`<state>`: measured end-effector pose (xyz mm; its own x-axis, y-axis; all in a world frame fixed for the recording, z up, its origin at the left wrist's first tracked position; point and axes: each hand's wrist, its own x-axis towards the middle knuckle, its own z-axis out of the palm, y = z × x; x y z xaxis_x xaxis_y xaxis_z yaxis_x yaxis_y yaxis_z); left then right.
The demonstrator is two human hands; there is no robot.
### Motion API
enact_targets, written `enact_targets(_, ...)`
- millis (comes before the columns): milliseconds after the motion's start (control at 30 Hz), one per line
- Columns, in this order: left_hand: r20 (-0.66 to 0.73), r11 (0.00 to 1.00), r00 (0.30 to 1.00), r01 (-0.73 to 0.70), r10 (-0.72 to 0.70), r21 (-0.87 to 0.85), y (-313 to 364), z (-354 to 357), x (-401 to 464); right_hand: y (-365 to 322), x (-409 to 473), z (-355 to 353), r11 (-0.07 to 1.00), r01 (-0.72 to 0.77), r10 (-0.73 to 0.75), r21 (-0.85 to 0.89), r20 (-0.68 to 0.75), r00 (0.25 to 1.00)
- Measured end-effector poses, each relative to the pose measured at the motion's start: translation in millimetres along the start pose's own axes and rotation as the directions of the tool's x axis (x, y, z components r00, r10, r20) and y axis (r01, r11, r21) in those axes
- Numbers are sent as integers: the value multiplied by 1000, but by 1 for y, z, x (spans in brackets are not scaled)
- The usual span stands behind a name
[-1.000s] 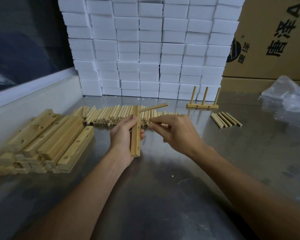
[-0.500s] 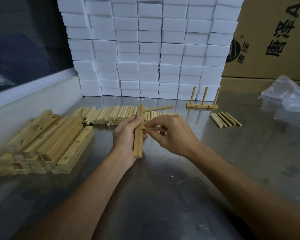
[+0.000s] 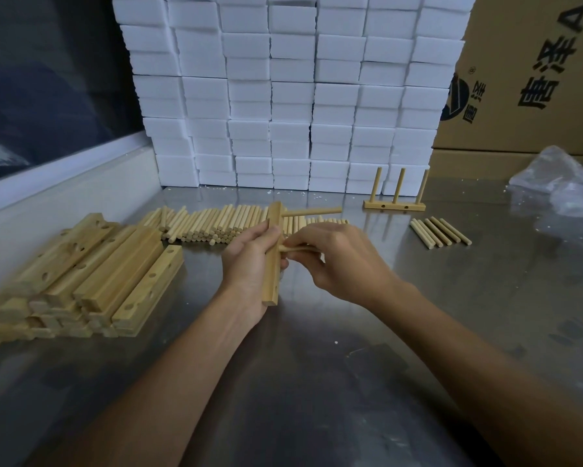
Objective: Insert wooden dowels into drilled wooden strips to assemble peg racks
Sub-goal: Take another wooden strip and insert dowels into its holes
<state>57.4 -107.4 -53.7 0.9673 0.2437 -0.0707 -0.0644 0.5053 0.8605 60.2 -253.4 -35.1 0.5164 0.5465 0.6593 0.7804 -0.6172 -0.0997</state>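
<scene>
Steel worktable (image 3: 317,382) | left hand (image 3: 249,261) grips upright drilled strip (image 3: 272,261), one dowel (image 3: 312,212) seated | right hand (image 3: 344,261) fingers pinch second dowel (image 3: 295,248) at middle hole

We cannot see the dowel (image 3: 295,248) tip entering the strip (image 3: 272,261); right fingers (image 3: 308,242) cover it. The cardboard box (image 3: 532,79) runs off right.

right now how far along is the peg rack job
Done: one finished rack with three upright dowels stands at the back. In hand: the left hand grips a strip with one dowel seated at its top, while the right hand pushes a second dowel into the middle hole. Left: its lowest hole, plus the pile of strips and loose dowels.
</scene>
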Motion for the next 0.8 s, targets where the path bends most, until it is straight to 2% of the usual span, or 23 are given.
enact_targets(100,-1,1000,1000,4,-4,3,-1,2,0,-1,-2,3,997,36,-39,-75,-43,998)
enact_targets(200,1,999,1000,-25,25,28,-3,2,0,-1,-2,5,998,-25,22,-51,-61,998)
enact_targets(333,25,992,995,-94,92,85,-3,3,1,-2,1,4,966,-205,206,160,11,979)
enact_targets(400,49,982,990,-137,132,131,-3,3,1,-1,4,2,866,-359,348,348,96,933)
enact_targets(467,61,979,988,-147,139,142,-2,3,1,-1,5,1,782,-431,413,451,144,899)
enact_targets(533,52,988,993,-113,108,109,-2,3,1,-2,4,0,881,-334,319,335,100,942)
enact_targets(600,33,995,997,-73,71,62,-2,3,1,-5,1,0,988,-150,148,42,62,987)
enact_targets(667,29,999,999,-40,39,21,-1,5,1,-6,0,1,982,-44,51,-185,29,998)
enact_targets(733,43,999,999,-33,32,9,-1,6,1,-9,0,1,976,-57,51,-213,-32,998)
enact_targets(800,52,999,998,-45,44,17,-2,7,0,-11,2,0,980,-136,132,-143,-34,991)
